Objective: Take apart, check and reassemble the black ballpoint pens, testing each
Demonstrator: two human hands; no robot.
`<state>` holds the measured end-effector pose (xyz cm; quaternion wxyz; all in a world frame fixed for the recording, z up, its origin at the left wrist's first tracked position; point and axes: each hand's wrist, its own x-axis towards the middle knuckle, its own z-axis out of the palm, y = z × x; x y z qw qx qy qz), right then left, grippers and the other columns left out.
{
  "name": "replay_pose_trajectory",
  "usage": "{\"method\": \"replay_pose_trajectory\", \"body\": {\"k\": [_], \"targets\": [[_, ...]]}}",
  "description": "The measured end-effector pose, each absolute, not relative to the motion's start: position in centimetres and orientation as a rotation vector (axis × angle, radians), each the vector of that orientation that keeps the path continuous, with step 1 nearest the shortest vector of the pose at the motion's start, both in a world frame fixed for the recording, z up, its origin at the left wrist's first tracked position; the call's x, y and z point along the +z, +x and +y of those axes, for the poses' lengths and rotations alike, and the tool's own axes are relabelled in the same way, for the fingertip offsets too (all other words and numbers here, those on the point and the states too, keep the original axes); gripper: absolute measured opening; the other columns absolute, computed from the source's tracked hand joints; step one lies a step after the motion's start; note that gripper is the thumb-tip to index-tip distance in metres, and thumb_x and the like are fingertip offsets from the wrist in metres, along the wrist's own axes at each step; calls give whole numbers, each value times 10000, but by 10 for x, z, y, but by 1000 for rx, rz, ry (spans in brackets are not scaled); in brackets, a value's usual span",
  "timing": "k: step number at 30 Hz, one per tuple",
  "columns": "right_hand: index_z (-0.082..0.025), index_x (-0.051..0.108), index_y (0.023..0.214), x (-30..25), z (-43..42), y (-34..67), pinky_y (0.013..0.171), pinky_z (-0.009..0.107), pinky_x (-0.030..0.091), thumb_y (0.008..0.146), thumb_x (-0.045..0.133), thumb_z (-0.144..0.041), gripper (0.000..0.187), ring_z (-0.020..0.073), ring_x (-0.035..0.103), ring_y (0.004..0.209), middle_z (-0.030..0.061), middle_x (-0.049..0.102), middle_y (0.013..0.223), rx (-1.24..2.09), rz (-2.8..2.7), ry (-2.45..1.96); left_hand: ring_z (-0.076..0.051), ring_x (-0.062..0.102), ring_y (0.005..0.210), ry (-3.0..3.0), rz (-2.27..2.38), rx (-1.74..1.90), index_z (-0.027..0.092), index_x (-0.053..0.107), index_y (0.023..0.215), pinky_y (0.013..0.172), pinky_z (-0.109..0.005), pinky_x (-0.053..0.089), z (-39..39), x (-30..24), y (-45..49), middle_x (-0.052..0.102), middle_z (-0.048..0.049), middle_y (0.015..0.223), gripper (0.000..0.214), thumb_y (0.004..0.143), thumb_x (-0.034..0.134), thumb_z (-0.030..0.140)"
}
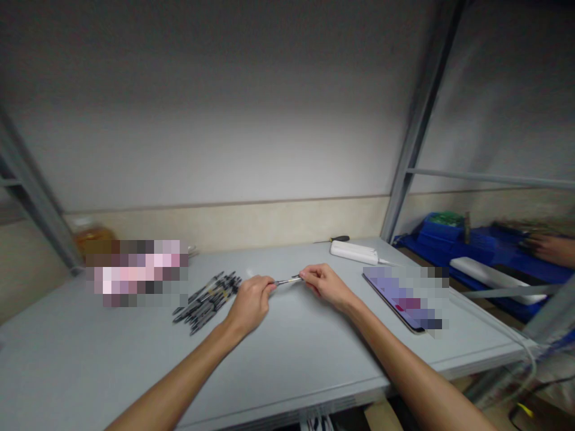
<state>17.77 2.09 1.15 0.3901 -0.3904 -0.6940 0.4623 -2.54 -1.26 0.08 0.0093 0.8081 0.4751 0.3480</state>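
Note:
A slim pen is held level above the grey table, stretched between my two hands. My left hand is closed round its left end, with the thumb on top. The fingertips of my right hand pinch the other end. Only the middle stretch of the pen shows, with a pale and a yellowish part; my fingers hide both ends. Just left of my left hand lies a loose heap of dark pens, mostly pointing the same slanted way.
At the right lies a phone or tablet, partly blurred out. Behind it are a white power strip and a screwdriver. A pixelated pink item sits at the left. Beyond the metal frame, another person's hand is near blue bins.

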Motion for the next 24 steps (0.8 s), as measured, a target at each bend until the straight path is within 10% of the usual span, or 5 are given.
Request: {"method": "replay_pose_trajectory", "body": {"k": [7, 17, 24], "targets": [[-170, 442, 530, 15, 17, 178, 333, 197, 125, 701, 623, -414, 349, 33, 241, 328, -83, 370, 408, 1539, -1470, -954, -174, 555, 718, 2707, 1451, 1142, 141, 598, 837, 684, -291, 434, -13, -3, -24, 613, -75, 746, 252, 892, 364, 217], [-212, 557, 761, 33, 34, 197, 498, 213, 435, 704, 667, -379, 208, 87, 517, 527, -41, 563, 620, 1511, -630, -694, -179, 516, 819, 2672, 1343, 902, 173, 545, 1004, 781, -327, 422, -20, 6, -21, 581, -48, 827, 267, 858, 434, 367], [-205, 418, 607, 52, 31, 202, 314, 174, 167, 771, 484, -531, 372, 63, 215, 316, -93, 248, 402, 1750, -757, -494, -229, 476, 941, 2735, 1788, 584, 177, 572, 897, 816, -364, 382, -11, 6, -35, 576, -81, 909, 176, 830, 412, 206]]}}
